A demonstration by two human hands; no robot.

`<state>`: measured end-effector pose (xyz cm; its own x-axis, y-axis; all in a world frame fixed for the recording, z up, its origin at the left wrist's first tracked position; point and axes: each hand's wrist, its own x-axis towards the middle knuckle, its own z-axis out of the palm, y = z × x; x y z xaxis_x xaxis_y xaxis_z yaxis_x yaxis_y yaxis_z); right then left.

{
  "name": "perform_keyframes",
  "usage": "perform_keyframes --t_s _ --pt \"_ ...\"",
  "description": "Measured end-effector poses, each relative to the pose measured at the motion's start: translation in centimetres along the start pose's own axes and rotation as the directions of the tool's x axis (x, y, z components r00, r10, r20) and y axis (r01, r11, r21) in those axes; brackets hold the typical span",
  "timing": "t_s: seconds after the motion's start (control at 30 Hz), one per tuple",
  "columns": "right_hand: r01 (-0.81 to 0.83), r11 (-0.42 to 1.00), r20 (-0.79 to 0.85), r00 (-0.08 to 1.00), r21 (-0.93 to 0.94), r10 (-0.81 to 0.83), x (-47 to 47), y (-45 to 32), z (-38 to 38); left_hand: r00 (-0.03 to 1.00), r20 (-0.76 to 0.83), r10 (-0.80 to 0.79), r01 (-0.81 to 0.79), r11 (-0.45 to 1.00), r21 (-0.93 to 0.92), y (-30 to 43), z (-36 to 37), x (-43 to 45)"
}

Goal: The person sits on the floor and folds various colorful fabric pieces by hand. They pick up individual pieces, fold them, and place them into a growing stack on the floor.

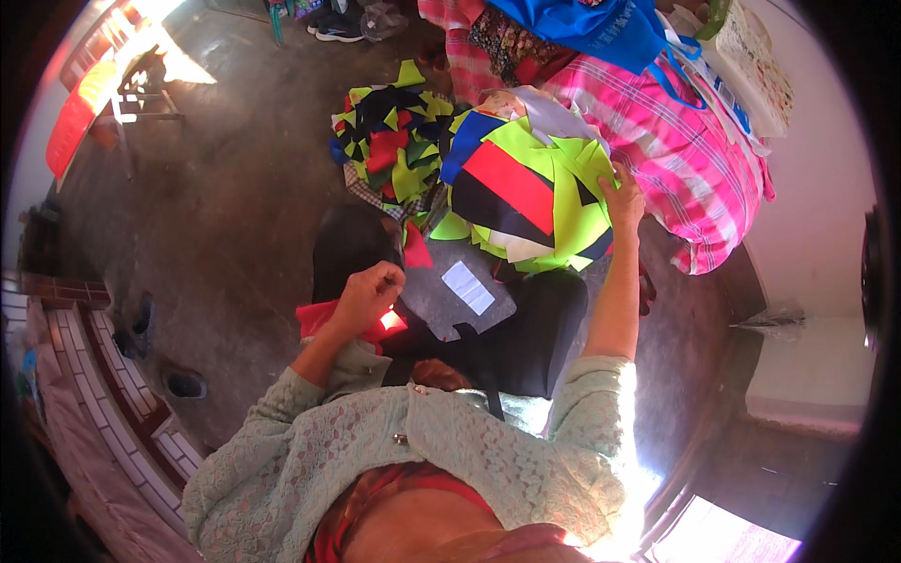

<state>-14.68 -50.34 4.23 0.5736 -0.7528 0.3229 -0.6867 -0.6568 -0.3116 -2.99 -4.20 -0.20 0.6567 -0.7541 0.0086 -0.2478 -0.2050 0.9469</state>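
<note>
My right hand (624, 200) is at the right edge of a large heap of fabric pieces, its thumb and fingers on a yellow-green cloth piece (574, 190). In that heap, a red strip (510, 184) lies across black cloth, with blue cloth (473, 141) beside it. My left hand (369, 294) is curled above my left thigh, over a red cloth (320, 318). Whether its fingers pinch anything is hidden. Between my knees, a folded white paper or cloth (468, 287) lies on the floor, with a red scrap (417, 248) beyond it.
A second heap of small scraps (394, 141) stands left of the large one. Behind on the right bulges a pink plaid bundle (676, 148), with a blue bag (598, 32) on top. Shoes (338, 27) stand at the far side; a red plastic object (81, 116) is at far left.
</note>
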Motion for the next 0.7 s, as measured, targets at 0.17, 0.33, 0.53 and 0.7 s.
perform_keyframes --t_s 0.17,0.33,0.53,0.7 --pt "0.015 0.998 -0.001 1.0 -0.055 -0.015 1.1 0.6 0.3 0.999 0.01 0.034 -0.034 0.998 0.049 0.3 0.1 0.1" --pt "0.173 0.984 -0.1 0.981 0.033 -0.169 1.3 0.3 -0.5 1.0 0.0 0.031 -0.031 0.997 0.077 0.3 0.3 0.3" --pt "0.245 0.966 0.066 0.966 0.082 -0.25 0.4 0.1 -1.1 1.0 0.02 -0.013 0.012 0.998 0.068 0.6 0.4 0.4" --pt "0.186 0.981 0.023 0.982 0.059 -0.188 1.4 1.8 -0.4 0.999 -0.003 0.053 -0.053 0.996 0.072 0.3 0.8 0.5"
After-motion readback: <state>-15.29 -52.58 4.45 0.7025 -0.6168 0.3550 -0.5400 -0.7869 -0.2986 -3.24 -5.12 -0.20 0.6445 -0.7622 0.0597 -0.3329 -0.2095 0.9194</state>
